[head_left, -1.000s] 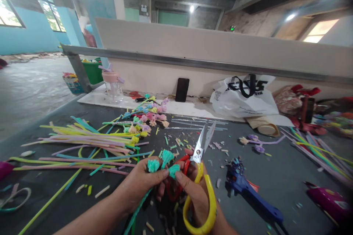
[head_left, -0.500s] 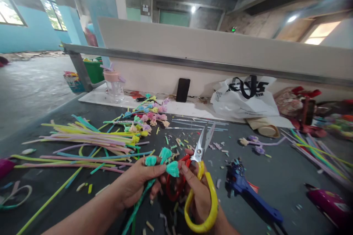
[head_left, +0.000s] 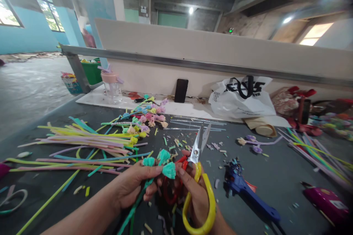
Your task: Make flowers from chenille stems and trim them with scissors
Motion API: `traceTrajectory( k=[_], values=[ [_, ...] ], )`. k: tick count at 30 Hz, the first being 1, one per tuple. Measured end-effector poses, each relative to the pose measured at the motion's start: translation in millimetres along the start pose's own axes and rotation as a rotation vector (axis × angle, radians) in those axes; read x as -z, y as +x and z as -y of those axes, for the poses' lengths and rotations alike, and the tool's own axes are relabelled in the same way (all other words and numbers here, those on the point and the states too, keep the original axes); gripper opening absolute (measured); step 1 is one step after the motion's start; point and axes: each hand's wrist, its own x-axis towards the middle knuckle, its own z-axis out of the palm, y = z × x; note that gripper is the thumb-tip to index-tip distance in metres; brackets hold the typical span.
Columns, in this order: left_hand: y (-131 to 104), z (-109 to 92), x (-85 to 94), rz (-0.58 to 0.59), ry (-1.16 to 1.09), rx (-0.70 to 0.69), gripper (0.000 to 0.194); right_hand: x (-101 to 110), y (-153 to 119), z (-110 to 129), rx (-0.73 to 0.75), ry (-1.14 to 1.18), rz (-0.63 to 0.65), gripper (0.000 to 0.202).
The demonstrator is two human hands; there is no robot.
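Note:
My left hand pinches a green pipe-cleaner flower with several fluffy heads; its twisted stem hangs down toward the front edge of the view. My right hand holds scissors with one yellow and one red handle loop. Their blades point up and away, slightly apart. The right fingertips are close beside the foremost green flower head; whether they touch it I cannot tell. Finished flowers in mixed colours lie behind the hands, beside a heap of loose pipe cleaners.
Cut scraps litter the dark table. At right lie a blue glue gun, a purple flower, more pipe cleaners and a magenta tool. Along the back stand a cup, a phone and a white bag.
The view has shifted slightly. Both hands keep their hold, and the green flower heads are turned a little; the scissors stay in the right hand with blades slightly apart.

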Motion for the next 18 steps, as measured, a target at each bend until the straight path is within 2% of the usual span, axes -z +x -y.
traceTrajectory(
  k=[8, 12, 18],
  values=[
    [6, 7, -1.6, -0.053, 0.114, -0.15, 0.017, 1, -2, -3, -0.012, -0.022, 0.027, 0.064],
    [5, 9, -3.9, -0.04, 0.195, -0.173, 0.018, 1, -1, -3, -0.008, -0.03, -0.001, 0.067],
    [3, 11, -5.7, -0.045, 0.226, -0.176, 0.019, 4, 0, 0, -0.079, -0.034, 0.015, 0.069]
  ],
)
